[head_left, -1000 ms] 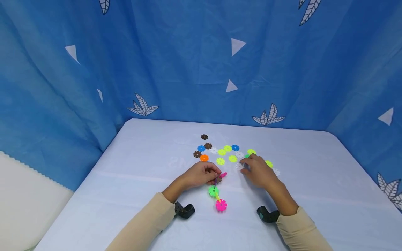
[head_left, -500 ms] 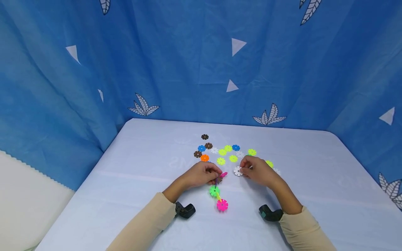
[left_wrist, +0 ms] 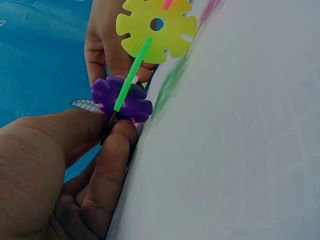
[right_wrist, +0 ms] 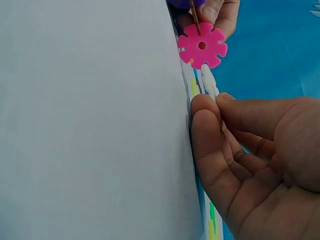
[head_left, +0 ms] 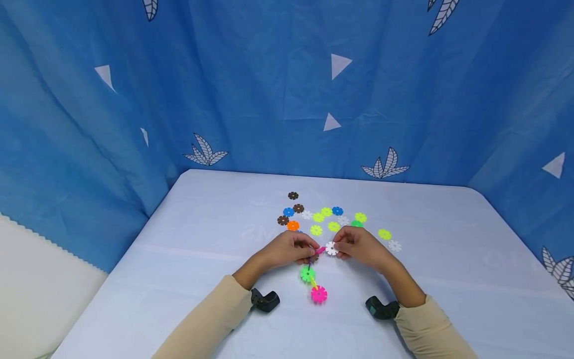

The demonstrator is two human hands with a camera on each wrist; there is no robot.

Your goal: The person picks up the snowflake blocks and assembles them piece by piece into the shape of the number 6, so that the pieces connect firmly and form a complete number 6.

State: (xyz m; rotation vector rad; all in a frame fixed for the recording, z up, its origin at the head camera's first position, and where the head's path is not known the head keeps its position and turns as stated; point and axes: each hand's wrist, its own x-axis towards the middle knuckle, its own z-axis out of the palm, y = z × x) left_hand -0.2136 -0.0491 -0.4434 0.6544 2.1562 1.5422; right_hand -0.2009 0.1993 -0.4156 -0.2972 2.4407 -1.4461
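Observation:
My left hand (head_left: 289,248) pinches a brown notched disc (left_wrist: 108,129) in a chain of joined discs. Along that chain are a purple disc (left_wrist: 125,100), a green disc (head_left: 307,273), a yellow disc (left_wrist: 156,30) and a pink disc (head_left: 319,294) at the near end. Another pink disc (right_wrist: 202,46) is slotted on the brown one and faces my right hand. Between thumb and fingertips my right hand (head_left: 364,246) holds a white disc (right_wrist: 209,82), its edge at the rim of that pink disc; whether they interlock I cannot tell.
Loose discs lie flat behind the hands, among them an orange one (head_left: 293,226), a brown one (head_left: 293,195), a blue one (head_left: 338,211) and a yellow one (head_left: 384,234). A blue curtain (head_left: 287,89) hangs behind the white table (head_left: 215,209).
My right hand took hold of the white disc among the loose ones and brought it left and nearer, up to the pink disc. My left hand has stayed in place with the chain.

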